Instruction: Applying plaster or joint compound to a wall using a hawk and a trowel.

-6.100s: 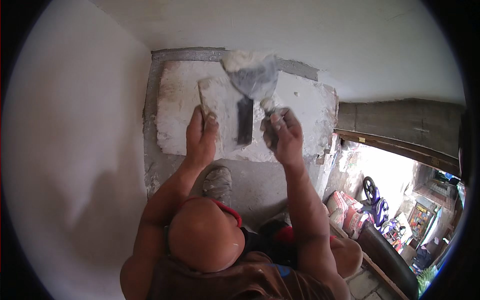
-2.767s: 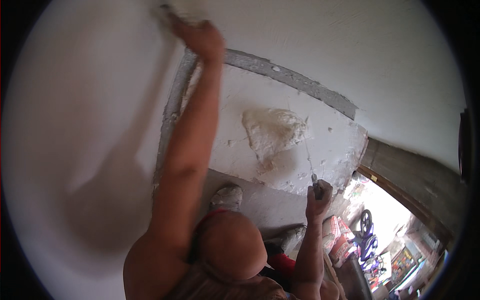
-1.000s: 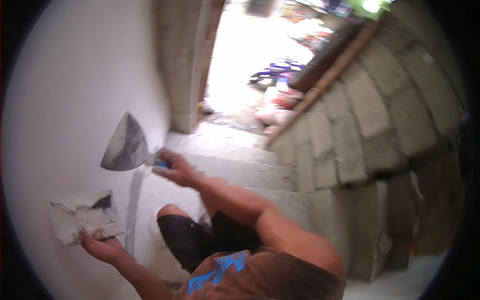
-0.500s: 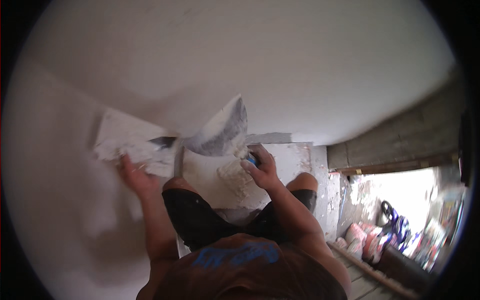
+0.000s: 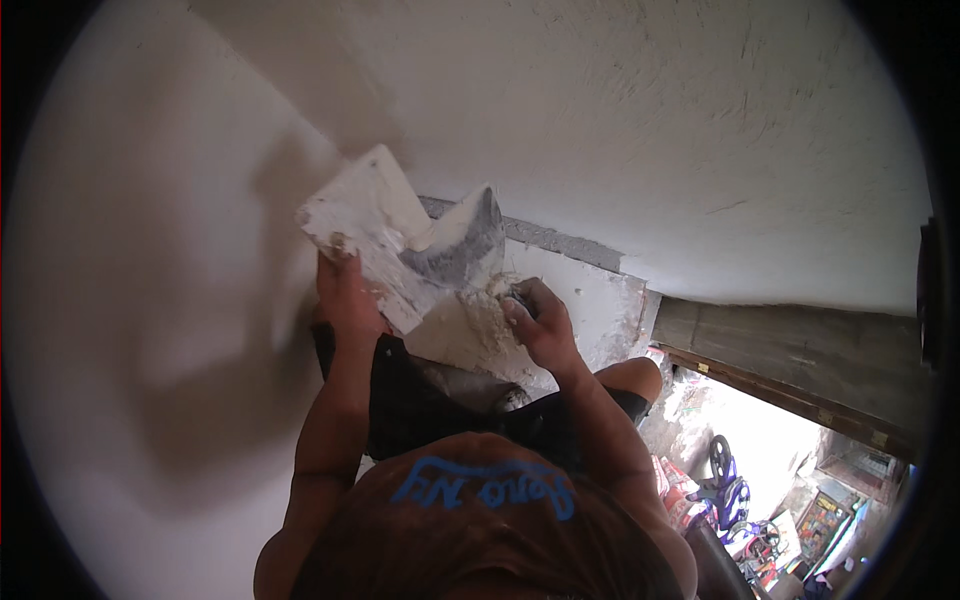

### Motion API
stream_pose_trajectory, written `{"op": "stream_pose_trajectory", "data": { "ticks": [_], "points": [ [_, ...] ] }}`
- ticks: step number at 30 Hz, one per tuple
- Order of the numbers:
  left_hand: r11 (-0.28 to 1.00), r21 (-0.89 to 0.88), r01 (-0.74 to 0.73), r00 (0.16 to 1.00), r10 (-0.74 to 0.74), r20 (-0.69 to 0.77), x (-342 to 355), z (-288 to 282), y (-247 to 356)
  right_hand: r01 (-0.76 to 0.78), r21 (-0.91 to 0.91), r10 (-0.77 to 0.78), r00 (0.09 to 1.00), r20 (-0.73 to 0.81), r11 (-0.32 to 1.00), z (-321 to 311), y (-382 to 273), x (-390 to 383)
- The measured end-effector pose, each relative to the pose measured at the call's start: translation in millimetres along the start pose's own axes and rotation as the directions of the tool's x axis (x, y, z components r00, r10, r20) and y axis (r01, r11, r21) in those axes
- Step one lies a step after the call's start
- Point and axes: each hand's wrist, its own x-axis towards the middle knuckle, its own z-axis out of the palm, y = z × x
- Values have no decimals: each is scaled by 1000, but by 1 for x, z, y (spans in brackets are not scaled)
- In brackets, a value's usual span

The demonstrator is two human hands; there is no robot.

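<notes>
My left hand [image 5: 347, 303] is closed on the lower edge of a white plasterer's hawk [image 5: 395, 195], a flat board smeared with wet plaster; its handle, if any, is hidden. The board is tilted at the left wall. In my right hand [image 5: 545, 325] is a wide putty knife [image 5: 468, 246], gripped by its handle, most of which my fingers cover. Its broad blade has a grey, partly coated face, and lumpy plaster clings near the handle. The blade's left corner meets or overlaps the hawk's right edge; I cannot tell whether they touch.
Pale plastered walls [image 5: 620, 130] meet in a corner ahead. A rough grey strip [image 5: 560, 240] runs along the wall's foot, above a white, plaster-spotted surface [image 5: 590, 295] between my knees. At right, a wooden beam [image 5: 780, 345] borders a bright lower area with a purple wheeled frame [image 5: 728, 490] and clutter.
My left hand has brought the hawk rightward, from the left wall to beside the putty knife. My right hand has shifted slightly right, still holding the knife. The view has turned.
</notes>
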Motion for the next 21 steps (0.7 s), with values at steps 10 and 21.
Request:
{"op": "stream_pose_trajectory", "data": {
  "ticks": [10,21],
  "points": [
    [938,196,285,923,-324,208,-18,-18,-9,461,-44,-460,862,-215,886,-9,-60,16],
    [713,-277,644,743,-497,448,1,-44,24,653,-748,-832,476,285,118,-55,-64,12]
  ]
}}
